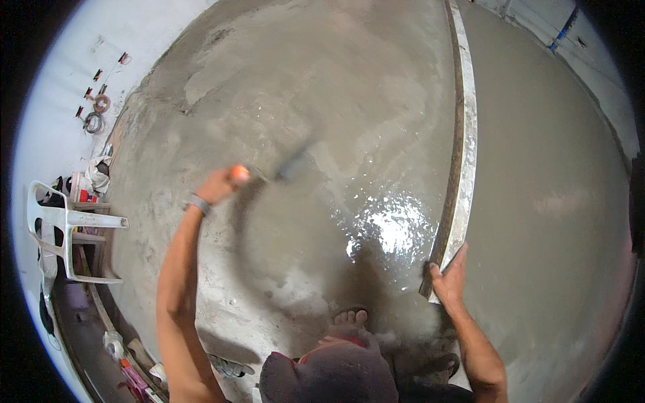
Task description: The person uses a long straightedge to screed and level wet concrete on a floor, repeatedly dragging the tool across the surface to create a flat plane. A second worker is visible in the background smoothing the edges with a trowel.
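My left hand (218,186) is closed around the orange handle of a trowel (293,166), left of centre over the wet grey mortar floor (322,87). Motion smears the trowel's blade, so whether it touches the surface is hard to see. At the lower right, my right hand (453,277) grips the near end of a long screed board (463,154), pale on its right face and brown along its left side. The board runs away from me to the top of the view, lying across the mortar. Smooth wet mortar spreads on both sides of it.
A white plastic chair (67,225) stands at the left wall, beside a white bag (100,176) and a bucket. Coiled cables (94,121) hang from wall openings. A blue pipe (563,32) shows at the far right wall. A sandalled foot (351,321) is near me.
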Tool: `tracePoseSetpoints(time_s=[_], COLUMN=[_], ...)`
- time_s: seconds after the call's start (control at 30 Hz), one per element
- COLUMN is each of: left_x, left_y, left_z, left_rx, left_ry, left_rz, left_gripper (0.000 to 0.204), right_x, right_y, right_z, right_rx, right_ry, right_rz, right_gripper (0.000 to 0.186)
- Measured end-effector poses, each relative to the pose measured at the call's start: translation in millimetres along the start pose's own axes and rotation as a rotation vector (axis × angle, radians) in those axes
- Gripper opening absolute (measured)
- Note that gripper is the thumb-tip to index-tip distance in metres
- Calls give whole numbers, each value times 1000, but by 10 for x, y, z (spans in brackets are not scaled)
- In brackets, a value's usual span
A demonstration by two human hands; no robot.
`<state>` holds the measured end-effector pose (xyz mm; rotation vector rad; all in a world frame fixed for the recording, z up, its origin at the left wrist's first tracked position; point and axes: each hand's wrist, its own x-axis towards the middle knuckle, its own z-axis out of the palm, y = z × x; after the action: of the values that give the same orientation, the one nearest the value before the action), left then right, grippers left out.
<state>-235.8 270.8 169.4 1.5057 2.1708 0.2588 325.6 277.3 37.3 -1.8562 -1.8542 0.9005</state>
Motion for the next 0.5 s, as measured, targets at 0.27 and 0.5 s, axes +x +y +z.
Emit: tracePoseSetpoints(time_s=[0.27, 0.5], left_x=[-658, -224], left_y=[1381, 435], left_z=[1727, 988], left_rx=[368, 384], left_ry=[-740, -309], left_rz=[483, -97], left_gripper=[44, 49], right_x=[217, 201], right_y=[-176, -111], right_z=[-577, -599], right_rx=[-293, -211], right_ry=[-554, -556], right_rz=[31, -10], right_gripper=[117, 119])
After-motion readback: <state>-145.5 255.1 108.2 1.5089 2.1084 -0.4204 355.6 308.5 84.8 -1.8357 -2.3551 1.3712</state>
